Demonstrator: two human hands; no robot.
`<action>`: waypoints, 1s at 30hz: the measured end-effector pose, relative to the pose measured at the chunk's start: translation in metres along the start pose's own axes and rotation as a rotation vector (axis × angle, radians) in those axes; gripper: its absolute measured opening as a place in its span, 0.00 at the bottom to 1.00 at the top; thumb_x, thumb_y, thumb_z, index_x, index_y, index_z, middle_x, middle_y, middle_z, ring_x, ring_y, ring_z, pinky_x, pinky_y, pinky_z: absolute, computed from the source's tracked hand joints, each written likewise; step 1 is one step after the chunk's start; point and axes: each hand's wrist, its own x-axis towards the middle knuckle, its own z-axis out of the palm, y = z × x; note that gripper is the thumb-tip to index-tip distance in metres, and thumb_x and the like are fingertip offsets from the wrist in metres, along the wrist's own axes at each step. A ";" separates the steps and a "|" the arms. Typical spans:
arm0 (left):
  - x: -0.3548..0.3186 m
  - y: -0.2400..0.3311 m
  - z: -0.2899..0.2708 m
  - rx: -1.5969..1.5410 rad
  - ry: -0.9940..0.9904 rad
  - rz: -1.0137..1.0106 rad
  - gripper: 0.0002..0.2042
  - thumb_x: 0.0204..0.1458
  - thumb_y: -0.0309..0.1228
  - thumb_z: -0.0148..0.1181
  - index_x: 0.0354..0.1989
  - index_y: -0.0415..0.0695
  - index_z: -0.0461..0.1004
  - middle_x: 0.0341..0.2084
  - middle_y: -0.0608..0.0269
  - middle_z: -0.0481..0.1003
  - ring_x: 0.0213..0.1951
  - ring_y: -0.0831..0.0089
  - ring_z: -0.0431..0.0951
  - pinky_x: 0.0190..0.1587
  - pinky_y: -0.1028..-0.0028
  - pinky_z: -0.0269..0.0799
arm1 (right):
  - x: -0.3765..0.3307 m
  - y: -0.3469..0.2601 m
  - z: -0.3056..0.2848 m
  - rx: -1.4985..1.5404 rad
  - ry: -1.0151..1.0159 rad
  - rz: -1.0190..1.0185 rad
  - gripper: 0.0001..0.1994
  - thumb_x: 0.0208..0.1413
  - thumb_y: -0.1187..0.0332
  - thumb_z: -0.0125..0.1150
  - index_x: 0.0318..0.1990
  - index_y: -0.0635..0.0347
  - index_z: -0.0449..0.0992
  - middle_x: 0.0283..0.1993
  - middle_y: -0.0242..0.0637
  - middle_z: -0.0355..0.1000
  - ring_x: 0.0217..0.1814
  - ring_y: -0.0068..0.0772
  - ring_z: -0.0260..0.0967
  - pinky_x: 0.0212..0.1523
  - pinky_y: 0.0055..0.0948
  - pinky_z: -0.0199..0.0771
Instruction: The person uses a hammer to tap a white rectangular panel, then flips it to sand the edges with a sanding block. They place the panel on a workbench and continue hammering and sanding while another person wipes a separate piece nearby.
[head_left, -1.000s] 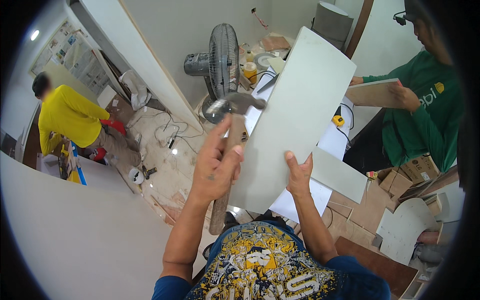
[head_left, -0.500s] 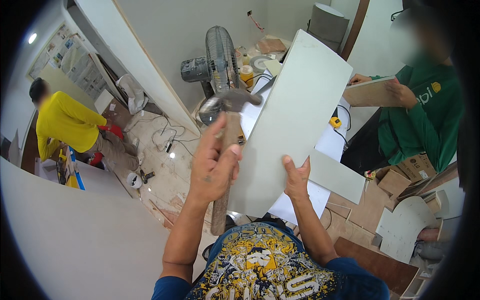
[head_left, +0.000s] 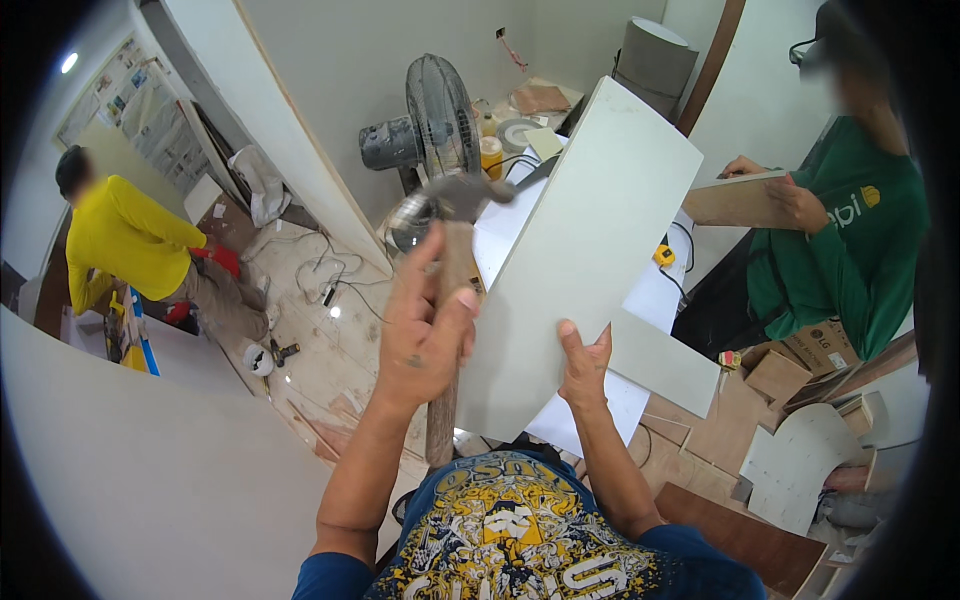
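A claw hammer [head_left: 441, 430] with a worn wooden handle is upright in my left hand [head_left: 418, 345], its dark metal head blurred above the fingers. My thumb and fingers close round the handle beside the left edge of a long white board [head_left: 600, 200]. That board slants up and away in front of me. My right hand [head_left: 585, 365] grips its right edge near the close end, thumb on the top face and the other fingers hidden beneath.
A smaller white panel [head_left: 660, 360] lies right of the board, near a yellow tape measure [head_left: 664, 256]. A co-worker in green [head_left: 850, 210] holds a short board [head_left: 738, 202]. A fan [head_left: 440, 120] stands ahead. Another person in yellow [head_left: 135, 240] bends at left, near floor cables [head_left: 335, 270].
The whole view has shifted slightly. My hands keep their grips on the hammer and the board, with little movement. The co-worker in green has leaned a bit, still holding the short board.
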 end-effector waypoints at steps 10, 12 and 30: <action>0.016 0.009 0.007 -0.005 -0.001 -0.011 0.33 0.67 0.28 0.59 0.78 0.39 0.53 0.30 0.60 0.77 0.18 0.79 0.73 0.18 0.77 0.68 | -0.003 0.002 -0.002 -0.021 -0.014 -0.003 0.39 0.61 0.62 0.76 0.74 0.63 0.59 0.68 0.44 0.68 0.70 0.38 0.68 0.70 0.41 0.70; 0.013 0.009 0.009 -0.037 -0.023 0.026 0.33 0.67 0.28 0.59 0.78 0.39 0.53 0.29 0.61 0.76 0.19 0.79 0.73 0.18 0.77 0.68 | -0.007 -0.004 0.002 -0.026 -0.025 -0.024 0.39 0.61 0.62 0.76 0.74 0.63 0.59 0.69 0.45 0.68 0.70 0.38 0.68 0.70 0.41 0.70; 0.002 0.004 0.014 -0.020 -0.023 0.039 0.32 0.68 0.28 0.58 0.78 0.39 0.54 0.30 0.60 0.76 0.18 0.79 0.72 0.18 0.77 0.69 | -0.008 -0.003 -0.006 0.003 -0.005 0.025 0.40 0.60 0.61 0.77 0.73 0.61 0.59 0.67 0.45 0.69 0.68 0.38 0.70 0.68 0.41 0.73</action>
